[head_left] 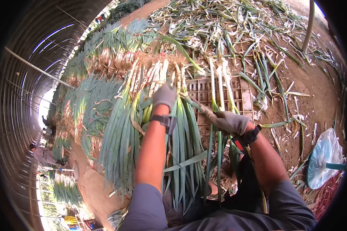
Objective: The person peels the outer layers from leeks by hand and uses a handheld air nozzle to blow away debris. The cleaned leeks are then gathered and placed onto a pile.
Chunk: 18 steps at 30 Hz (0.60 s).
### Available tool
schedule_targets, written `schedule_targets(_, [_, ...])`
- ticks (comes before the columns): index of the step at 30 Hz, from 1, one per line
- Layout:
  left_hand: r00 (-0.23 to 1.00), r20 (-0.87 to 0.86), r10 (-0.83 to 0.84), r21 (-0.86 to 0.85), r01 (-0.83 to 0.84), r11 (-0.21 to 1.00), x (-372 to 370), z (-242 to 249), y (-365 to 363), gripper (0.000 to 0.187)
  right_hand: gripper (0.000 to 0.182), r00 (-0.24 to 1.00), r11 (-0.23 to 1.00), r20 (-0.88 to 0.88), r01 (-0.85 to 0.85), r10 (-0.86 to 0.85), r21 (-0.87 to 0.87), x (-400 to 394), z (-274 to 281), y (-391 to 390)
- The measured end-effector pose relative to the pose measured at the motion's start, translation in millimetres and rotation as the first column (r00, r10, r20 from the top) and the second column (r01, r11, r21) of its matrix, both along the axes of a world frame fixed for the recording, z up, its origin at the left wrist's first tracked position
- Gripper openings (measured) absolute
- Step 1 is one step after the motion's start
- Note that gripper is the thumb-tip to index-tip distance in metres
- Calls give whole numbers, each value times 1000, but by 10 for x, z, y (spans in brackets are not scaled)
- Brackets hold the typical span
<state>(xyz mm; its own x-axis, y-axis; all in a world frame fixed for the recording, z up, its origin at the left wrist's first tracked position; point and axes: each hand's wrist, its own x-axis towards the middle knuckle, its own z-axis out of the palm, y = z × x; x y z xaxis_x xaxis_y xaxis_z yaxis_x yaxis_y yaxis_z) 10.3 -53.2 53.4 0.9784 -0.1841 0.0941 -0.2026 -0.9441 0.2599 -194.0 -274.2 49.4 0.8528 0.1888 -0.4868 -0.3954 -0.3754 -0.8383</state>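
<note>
My left hand (165, 95), in a grey glove, is closed over the pale shafts of the green onions (156, 75), its fingers partly hidden and slightly blurred. The onions lie side by side, roots pointing away and long green leaves (183, 131) hanging toward me. To the right, my gloved right hand (230, 121) has its fingers wrapped on a brownish dry leaf strip (201, 107) that runs up toward the bunch. Beyond that hand, a few loose green onions (225, 82) rest across a beige plastic crate (241, 94).
Tied bundles of green onions (100, 96) stretch along the left. Trimmed leaves (216, 30) litter the soil at the back and right. A clear plastic bag (325, 161) is at far right, and a pole (308, 30) stands behind. Another person (46, 154) is at far left.
</note>
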Motion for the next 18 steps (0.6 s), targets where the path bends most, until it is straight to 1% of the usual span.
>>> schedule_targets(1, [990,-133,-48,215,77,974,-66,-110,30,36,74,999,999,-8,-47,47,6,9,15,6])
schedule_targets(2, [976,-203,-75,324,139,936,-182,-223,42,38,74,992,991,16,-126,125,48,18,-139,-12])
schedule_targets(3, [978,-198,-68,457,154,876,-317,-321,-4,32,73,989,988,24,-149,148,35,45,-221,17])
schedule_targets(5, [992,-55,-110,480,122,868,-334,-795,119,25,72,981,981,42,-192,192,3,100,-340,43])
schedule_targets(6, [995,21,-100,482,78,873,-322,-922,152,25,71,980,980,38,-195,196,-32,133,-379,52])
schedule_targets(8, [982,174,-79,476,-14,879,-304,-1084,210,24,70,985,985,16,-174,174,5,109,-364,53])
schedule_targets(9, [995,97,-22,474,-27,880,-256,-1124,196,26,69,987,987,8,-162,162,22,95,-332,48])
schedule_targets(11, [994,-56,91,471,-54,880,-80,-1132,113,43,68,990,988,2,-141,141,55,69,-227,54])
schedule_targets(12, [982,-130,134,465,-58,883,-17,-1062,65,45,68,991,989,0,-131,131,71,63,-190,62])
schedule_targets(15, [947,-243,210,483,-70,873,68,-886,-12,47,67,996,993,10,-91,90,72,60,-194,72])
schedule_targets(16, [948,-235,215,464,-85,882,73,-835,-10,49,67,996,994,27,-91,90,63,60,-196,77])
schedule_targets(18, [934,-285,214,438,-72,896,79,-688,-33,43,67,994,995,59,-92,90,41,66,-188,81])
